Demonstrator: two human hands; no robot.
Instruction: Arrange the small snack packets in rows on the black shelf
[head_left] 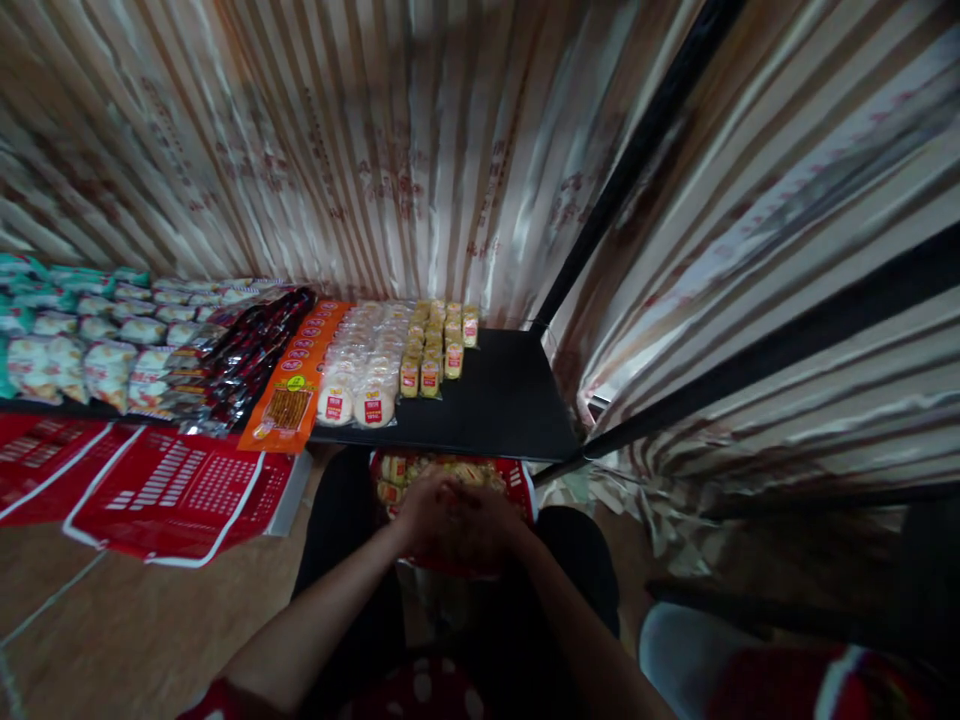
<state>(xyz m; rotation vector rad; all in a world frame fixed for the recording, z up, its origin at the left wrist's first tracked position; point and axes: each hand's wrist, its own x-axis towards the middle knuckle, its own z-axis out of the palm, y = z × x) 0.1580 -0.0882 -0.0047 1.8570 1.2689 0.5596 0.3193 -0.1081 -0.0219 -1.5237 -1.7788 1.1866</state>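
Observation:
My left hand [429, 512] and my right hand [480, 528] meet low in the middle, over a red box [517, 478] of small yellow snack packs that rests between my knees. Both hands are curled together inside the box, fingers closed; what they grip is hidden by the hands and the dim light. Just above the box is the front edge of a black shelf [502, 400].
The shelf carries rows of goods: small yellow packs [435, 350], round white cakes [360, 375], orange packets [296, 385], dark red packets [247, 350], pale bags [82, 345]. Red flattened cartons [180, 490] lie at left. A striped curtain [390, 150] hangs behind, with black frame bars [637, 150] at right.

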